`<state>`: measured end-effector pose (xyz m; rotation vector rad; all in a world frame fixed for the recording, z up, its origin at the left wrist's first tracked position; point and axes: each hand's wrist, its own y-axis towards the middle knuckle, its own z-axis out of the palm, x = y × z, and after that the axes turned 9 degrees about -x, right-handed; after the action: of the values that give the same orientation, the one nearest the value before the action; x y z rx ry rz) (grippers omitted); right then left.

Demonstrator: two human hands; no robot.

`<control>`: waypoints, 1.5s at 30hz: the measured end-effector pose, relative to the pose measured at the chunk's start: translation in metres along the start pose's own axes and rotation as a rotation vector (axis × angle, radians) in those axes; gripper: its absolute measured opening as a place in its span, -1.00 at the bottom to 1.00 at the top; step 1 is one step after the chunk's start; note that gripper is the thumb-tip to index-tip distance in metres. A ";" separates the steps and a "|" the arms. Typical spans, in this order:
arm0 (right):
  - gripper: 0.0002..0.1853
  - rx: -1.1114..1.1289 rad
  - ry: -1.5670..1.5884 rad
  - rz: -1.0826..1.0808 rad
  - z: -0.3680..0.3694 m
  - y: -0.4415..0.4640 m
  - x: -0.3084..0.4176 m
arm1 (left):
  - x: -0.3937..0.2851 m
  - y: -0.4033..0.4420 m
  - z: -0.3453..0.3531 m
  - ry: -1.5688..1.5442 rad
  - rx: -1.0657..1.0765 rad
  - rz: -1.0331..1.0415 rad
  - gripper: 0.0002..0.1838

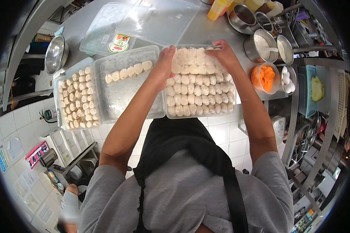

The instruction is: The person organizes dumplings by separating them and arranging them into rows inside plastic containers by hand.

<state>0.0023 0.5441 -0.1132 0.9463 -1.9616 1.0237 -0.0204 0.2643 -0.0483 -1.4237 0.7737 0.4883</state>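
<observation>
A translucent tray [200, 115] in front of me is packed with rows of pale, round dumplings [198, 90]. Over its back rows lies a thin, see-through plastic sheet [194, 58]. My left hand [165, 69] grips the sheet's left side at the tray's edge. At the back right, my right hand [224, 56] pinches the sheet's other side between thumb and fingers. To the left, a second translucent tray [136, 97] holds a single slanted row of dumplings [128, 72]. Farther left, a third tray [96, 123] has several loose rows of browner dumplings [77, 97].
Clear plastic lids [155, 23] lie behind the trays, with a printed label [119, 42] on one. A steel bowl [56, 55] is at the left. On the right are steel pots [260, 46], sliced carrots [263, 77], eggs [286, 79] and squeeze bottles [217, 8]. A person's arm [70, 194] shows lower left.
</observation>
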 end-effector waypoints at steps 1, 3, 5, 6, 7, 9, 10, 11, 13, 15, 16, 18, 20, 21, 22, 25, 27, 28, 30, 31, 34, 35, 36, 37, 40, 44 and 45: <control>-0.24 -0.009 -0.015 0.009 0.000 -0.003 0.001 | -0.001 -0.007 -0.001 -0.010 -0.016 0.010 -0.09; -0.22 -0.012 -0.026 -0.004 0.005 -0.003 -0.002 | 0.002 -0.015 -0.014 -0.039 -0.037 0.119 -0.10; -0.21 -0.031 -0.038 -0.021 0.010 -0.007 0.001 | 0.007 -0.022 -0.028 -0.047 -0.077 0.182 -0.13; -0.21 -0.049 -0.045 -0.030 0.010 -0.012 0.007 | 0.010 -0.026 -0.034 -0.039 -0.106 0.189 -0.15; -0.20 -0.068 -0.052 -0.039 0.012 -0.017 0.010 | 0.014 -0.029 -0.040 -0.033 -0.136 0.196 -0.17; -0.19 -0.155 0.054 -0.063 0.011 -0.020 0.004 | 0.027 -0.035 -0.050 -0.012 -0.149 0.195 -0.19; -0.19 -0.201 0.104 -0.073 0.009 -0.022 0.001 | 0.034 -0.038 -0.054 -0.002 -0.153 0.192 -0.20; -0.20 -0.240 0.101 -0.052 0.006 -0.026 0.000 | 0.039 -0.043 -0.059 0.006 -0.156 0.186 -0.21; -0.24 -0.318 0.091 -0.017 -0.003 -0.033 0.000 | 0.049 -0.051 -0.070 0.015 -0.161 0.177 -0.23; -0.30 -0.224 -0.036 0.035 -0.010 -0.033 -0.003 | 0.065 -0.052 -0.087 -0.018 -0.175 0.181 -0.26; -0.33 -0.180 -0.102 0.063 -0.016 -0.033 -0.006 | 0.072 -0.053 -0.094 -0.037 -0.178 0.181 -0.27; -0.38 -0.129 -0.107 0.034 -0.011 -0.026 -0.017 | 0.080 -0.056 -0.108 -0.054 -0.187 0.165 -0.31; -0.42 -0.102 -0.028 0.015 -0.012 -0.023 -0.020 | 0.082 -0.062 -0.117 -0.071 -0.206 0.144 -0.36; -0.43 -0.151 -0.030 -0.037 -0.014 -0.025 -0.018 | 0.084 -0.064 -0.124 -0.078 -0.209 0.151 -0.35; -0.44 -0.197 -0.029 -0.090 -0.016 -0.027 -0.016 | 0.086 -0.066 -0.132 -0.085 -0.216 0.158 -0.34; -0.48 -0.251 -0.119 -0.254 -0.005 -0.047 0.009 | 0.089 -0.062 -0.167 -0.094 -0.309 0.215 -0.37; -0.49 -0.196 -0.193 -0.346 0.014 -0.074 0.033 | 0.093 -0.055 -0.190 0.000 -0.387 0.322 -0.41; -0.49 -0.130 -0.218 -0.386 0.036 -0.094 0.053 | 0.096 -0.047 -0.203 0.098 -0.429 0.404 -0.42; -0.46 0.038 -0.278 -0.475 0.082 -0.126 0.087 | 0.087 -0.042 -0.227 0.348 -0.578 0.555 -0.36; -0.44 0.129 -0.324 -0.524 0.101 -0.140 0.101 | 0.062 -0.053 -0.226 0.529 -0.583 0.566 -0.33; -0.40 0.223 -0.398 -0.705 0.157 -0.143 0.117 | 0.046 -0.035 -0.248 0.946 -0.498 0.843 -0.30; -0.39 0.221 -0.419 -0.763 0.171 -0.137 0.116 | 0.040 -0.030 -0.248 0.972 -0.435 0.828 -0.28; -0.38 0.212 -0.519 -0.805 0.186 -0.129 0.113 | 0.036 -0.024 -0.245 0.995 -0.367 0.815 -0.26; -0.38 0.204 -0.620 -0.845 0.200 -0.116 0.109 | 0.036 -0.016 -0.242 1.086 -0.349 0.825 -0.26; -0.36 0.282 -0.844 -0.843 0.223 -0.091 0.114 | 0.041 0.008 -0.235 1.281 -0.328 0.868 -0.34; -0.57 0.297 -0.770 -0.822 0.230 -0.089 0.112 | 0.040 0.018 -0.226 1.306 -0.326 0.766 -0.48; -0.53 0.320 -0.800 -0.750 0.231 -0.093 0.115 | 0.043 0.018 -0.225 1.283 -0.335 0.728 -0.50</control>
<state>-0.0329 0.2736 -0.0840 2.3164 -1.7317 0.5402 -0.0456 0.0392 -0.0854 -1.6745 2.3724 0.1799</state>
